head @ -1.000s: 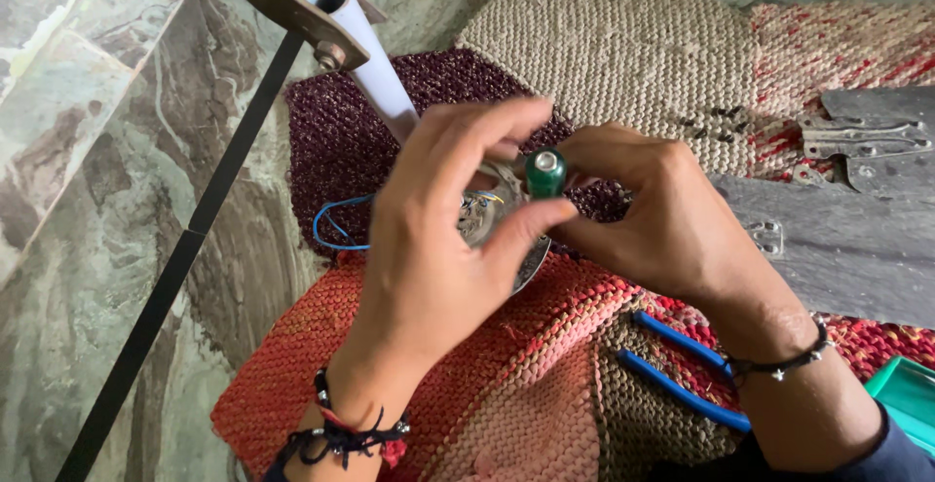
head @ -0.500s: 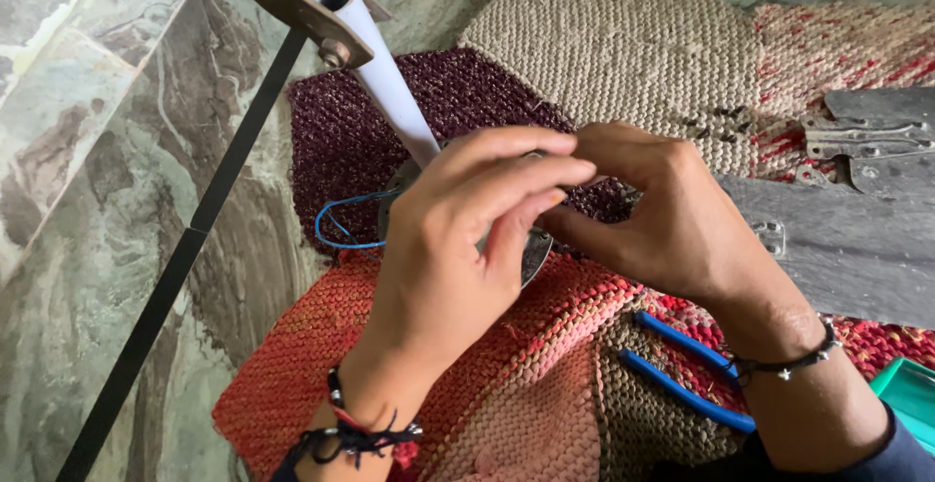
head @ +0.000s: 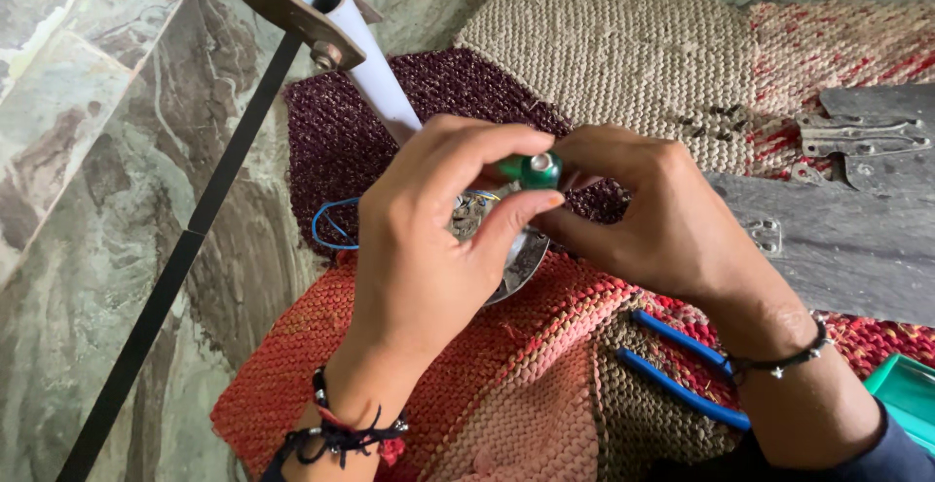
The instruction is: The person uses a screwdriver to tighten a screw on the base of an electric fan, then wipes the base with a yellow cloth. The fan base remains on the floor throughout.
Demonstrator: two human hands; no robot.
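- Head view: left hand and right hand both pinch a small green part between fingertips.
- Part sits above a round metal piece on woven mats.
- Blue pliers lie near the right wrist.

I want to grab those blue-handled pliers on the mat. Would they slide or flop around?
The blue-handled pliers look stiff, probably metal under the coating, so no flopping. The woven mat under them is rough, so they likely won't slide easily. Their handles may swing apart when lifted.
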